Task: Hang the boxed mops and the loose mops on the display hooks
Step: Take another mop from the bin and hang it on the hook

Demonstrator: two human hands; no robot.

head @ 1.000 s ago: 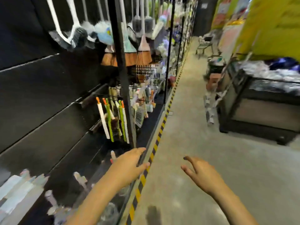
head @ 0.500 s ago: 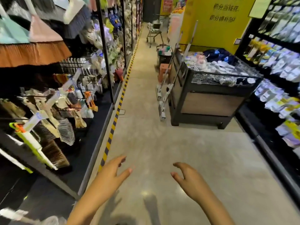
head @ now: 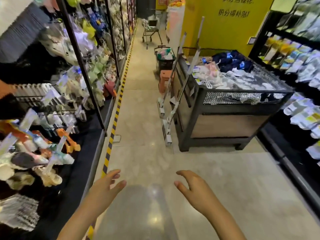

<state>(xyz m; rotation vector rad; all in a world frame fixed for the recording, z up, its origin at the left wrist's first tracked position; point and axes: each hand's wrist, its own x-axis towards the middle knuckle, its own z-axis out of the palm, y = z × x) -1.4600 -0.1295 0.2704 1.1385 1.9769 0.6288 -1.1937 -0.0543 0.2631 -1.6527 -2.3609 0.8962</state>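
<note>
While my left hand [head: 103,193] and right hand [head: 195,193] hang empty with fingers loosely spread, bare floor [head: 143,108] runs ahead between the hazard-striped shelf edge [head: 113,129] and the black bin table [head: 225,116]. Loose mops [head: 170,108] lean against that table's near side — well apart from me. Left-hand shelf goods blur; both forearms are cut off below.
</note>
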